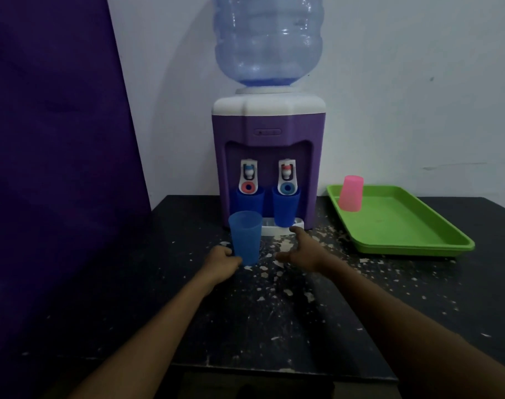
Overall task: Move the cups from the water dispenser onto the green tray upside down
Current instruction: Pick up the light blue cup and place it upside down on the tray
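My left hand (221,259) is shut on a light blue cup (245,236), held upright in front of the purple water dispenser (268,133). Two dark blue cups stand upright under the taps, one on the left (250,201) and one on the right (286,207). My right hand (300,250) is open with fingers spread, just in front of the dispenser's white drip tray and below the right cup, touching nothing. A pink cup (351,193) stands upside down at the far left corner of the green tray (412,240), right of the dispenser.
The dispenser carries a large blue water bottle (267,38) and stands on a dark speckled table (274,312) against a white wall. A purple panel (50,168) rises along the left side. The table's front edge is near the bottom of the view.
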